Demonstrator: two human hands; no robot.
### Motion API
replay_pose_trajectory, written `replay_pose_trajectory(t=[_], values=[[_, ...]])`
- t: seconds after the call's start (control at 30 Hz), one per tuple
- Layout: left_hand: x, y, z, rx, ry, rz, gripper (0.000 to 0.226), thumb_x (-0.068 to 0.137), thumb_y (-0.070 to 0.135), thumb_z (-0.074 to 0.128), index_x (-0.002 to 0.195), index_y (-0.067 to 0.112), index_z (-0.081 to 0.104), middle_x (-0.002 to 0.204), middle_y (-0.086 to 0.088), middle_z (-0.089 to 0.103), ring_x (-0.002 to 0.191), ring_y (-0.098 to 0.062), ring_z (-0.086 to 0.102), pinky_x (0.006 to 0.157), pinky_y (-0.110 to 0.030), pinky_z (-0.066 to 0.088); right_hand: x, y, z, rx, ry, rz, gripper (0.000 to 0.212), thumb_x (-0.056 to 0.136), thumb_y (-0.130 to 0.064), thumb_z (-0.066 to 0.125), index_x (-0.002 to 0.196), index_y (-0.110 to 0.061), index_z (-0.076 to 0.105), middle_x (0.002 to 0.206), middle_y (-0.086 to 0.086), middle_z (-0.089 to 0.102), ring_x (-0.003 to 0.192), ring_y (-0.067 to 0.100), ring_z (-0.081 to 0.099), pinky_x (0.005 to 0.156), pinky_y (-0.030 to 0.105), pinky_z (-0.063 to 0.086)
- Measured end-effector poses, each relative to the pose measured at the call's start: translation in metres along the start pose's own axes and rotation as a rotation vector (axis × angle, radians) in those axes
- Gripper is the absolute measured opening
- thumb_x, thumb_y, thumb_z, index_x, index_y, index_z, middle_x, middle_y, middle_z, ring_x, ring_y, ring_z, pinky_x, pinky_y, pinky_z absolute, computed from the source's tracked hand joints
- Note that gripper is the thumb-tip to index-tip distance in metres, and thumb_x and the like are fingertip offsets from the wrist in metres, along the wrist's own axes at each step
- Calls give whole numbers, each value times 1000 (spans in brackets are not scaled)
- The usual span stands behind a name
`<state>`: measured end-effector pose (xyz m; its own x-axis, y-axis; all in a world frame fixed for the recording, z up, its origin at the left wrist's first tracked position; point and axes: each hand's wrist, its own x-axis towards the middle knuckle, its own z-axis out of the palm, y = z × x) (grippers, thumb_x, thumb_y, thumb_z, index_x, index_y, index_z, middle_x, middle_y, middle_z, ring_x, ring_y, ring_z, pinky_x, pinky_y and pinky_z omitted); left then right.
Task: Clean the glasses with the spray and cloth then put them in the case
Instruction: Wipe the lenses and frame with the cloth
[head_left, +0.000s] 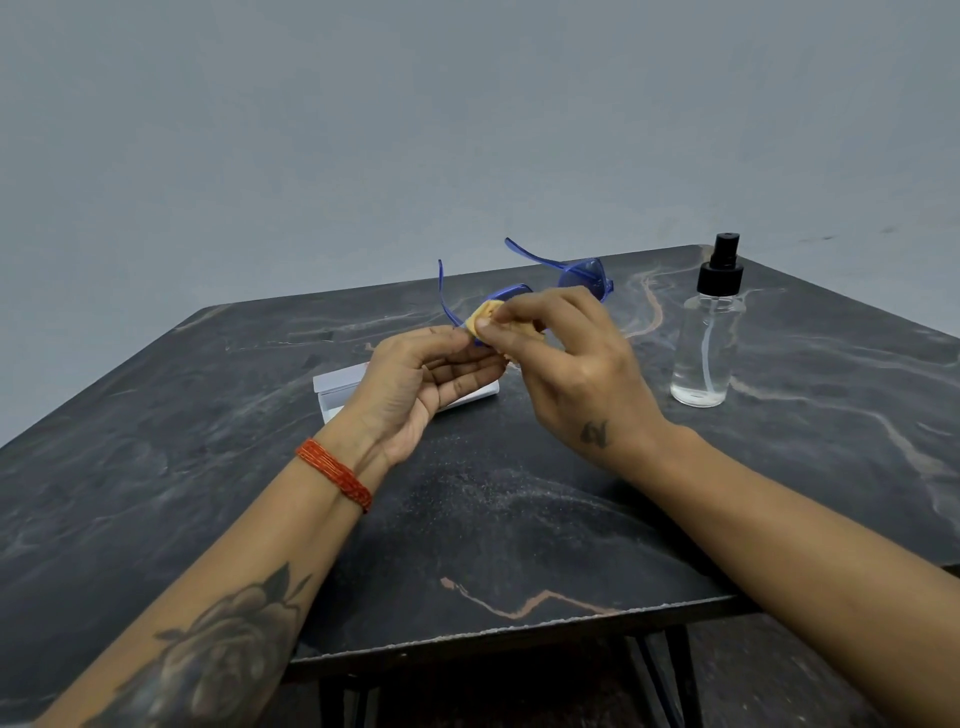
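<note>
Left hand (426, 374) steadies the blue glasses (582, 278) while the right hand (561, 353) pinches the cloth (485, 317) onto a lens, wiping both faces.

The glasses (582, 278) are above the table (519, 519), case (337, 384) beneath (spray bottle (709, 338) right).

A dark marble-patterned tabletop (467, 519) carries a clear spray bottle (709, 338) with a black pump, upright at the right, and a white glasses case (337, 387) near the middle.
</note>
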<state>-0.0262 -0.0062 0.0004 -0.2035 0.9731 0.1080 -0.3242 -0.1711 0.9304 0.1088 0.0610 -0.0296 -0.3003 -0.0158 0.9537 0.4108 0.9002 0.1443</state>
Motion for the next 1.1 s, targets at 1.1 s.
replay_pose_trajectory(t=[1.1], values=[[1, -1, 0, -17, 22, 11, 13, 86, 3, 51, 81, 0, 63, 70, -7, 71, 69, -14, 69, 63, -23, 56, -2, 4, -2, 10, -80, -16, 31, 80, 10, 52, 98, -3, 73, 94, 14, 67, 85, 25, 50, 81, 19, 34]])
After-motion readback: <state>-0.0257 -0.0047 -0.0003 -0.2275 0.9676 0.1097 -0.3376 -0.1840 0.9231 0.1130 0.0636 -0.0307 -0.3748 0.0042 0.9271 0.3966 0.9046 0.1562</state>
